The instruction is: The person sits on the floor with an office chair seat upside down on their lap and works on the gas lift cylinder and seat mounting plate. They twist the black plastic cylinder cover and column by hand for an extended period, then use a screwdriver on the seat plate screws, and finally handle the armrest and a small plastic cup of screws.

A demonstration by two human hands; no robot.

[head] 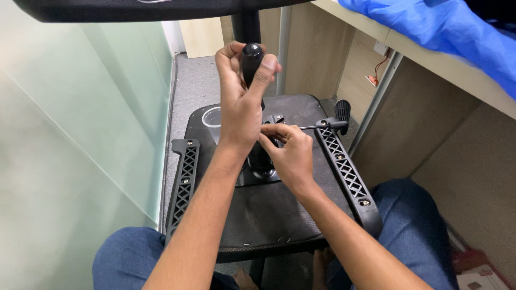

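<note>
The person's knees in blue jeans (129, 255) are showing at the bottom, either side of an upturned black chair seat (269, 209) that is lying underside up. Across the seat's middle, the right hand (290, 153) is closing its fingers around the metal mechanism plate (258, 174) where the column meets it, fingertips pinching at the plate's far edge. A thin lever rod (317, 127) is running from there toward the seat's right edge, ending in a black paddle handle (342, 111). Two latticed black armrest brackets (185, 182) are lying bolted along the left and right edges. The left hand (242, 102) is wrapping tightly around the black gas-lift column (251, 62), thumb pressing its side, holding it upright above the plate. Farther off, a blue cloth (446, 32) is draping over a wooden desk (408, 45).
</note>
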